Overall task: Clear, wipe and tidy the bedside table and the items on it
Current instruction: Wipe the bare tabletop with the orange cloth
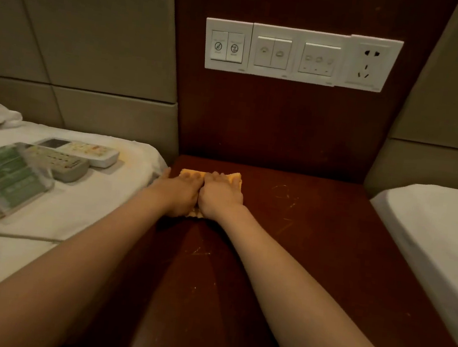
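**Both palms flat on a yellow cloth**

Two bare forearms reach forward over the glossy, scratched, dark red-brown wooden worktop (pixel 314 241). At its far left corner the left hand (pixel 183 193) and right hand (pixel 220 197) lie side by side, touching, fingers stretched flat, pressing down a folded yellow textured cloth (pixel 236 178); neither grips it. On the white bed sheet (pixel 97 206) to the left lie two pale rectangular remote controls (pixel 80 156).
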Motion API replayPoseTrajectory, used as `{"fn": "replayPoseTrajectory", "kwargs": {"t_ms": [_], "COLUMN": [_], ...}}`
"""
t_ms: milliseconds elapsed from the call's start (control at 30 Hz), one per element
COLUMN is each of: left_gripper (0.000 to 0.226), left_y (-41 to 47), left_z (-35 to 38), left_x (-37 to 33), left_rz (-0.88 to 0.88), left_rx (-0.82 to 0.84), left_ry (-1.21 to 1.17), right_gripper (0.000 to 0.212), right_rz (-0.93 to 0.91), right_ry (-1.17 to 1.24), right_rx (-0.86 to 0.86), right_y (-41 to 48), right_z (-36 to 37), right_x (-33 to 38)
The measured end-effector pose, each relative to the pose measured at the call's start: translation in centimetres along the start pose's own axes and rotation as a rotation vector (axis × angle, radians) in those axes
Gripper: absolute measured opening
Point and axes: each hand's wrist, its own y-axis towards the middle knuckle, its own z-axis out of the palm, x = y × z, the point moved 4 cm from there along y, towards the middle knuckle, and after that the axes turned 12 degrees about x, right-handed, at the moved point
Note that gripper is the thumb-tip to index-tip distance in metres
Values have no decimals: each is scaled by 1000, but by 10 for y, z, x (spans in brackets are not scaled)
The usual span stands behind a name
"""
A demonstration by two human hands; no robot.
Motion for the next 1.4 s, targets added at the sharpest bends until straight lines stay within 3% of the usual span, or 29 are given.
{"fn": "replayPoseTrajectory", "kwargs": {"t_ms": [400,800,1400], "left_gripper": [63,69,56], "left_y": [42,54,71], "left_z": [-15,-17,-37], "left_x": [32,28,-112], "left_rz": [-83,-160,-7], "left_rx": [4,73,94], "left_ry": [-82,-46,-36], "right_gripper": [62,61,55], "right_rz": [-62,-47,133], "right_ry": [-35,-15,66], "right_rx": [62,83,62], "right_y": [63,54,-5], "right_z": [-15,-22,-26], "right_x": [7,-5,-136]}}
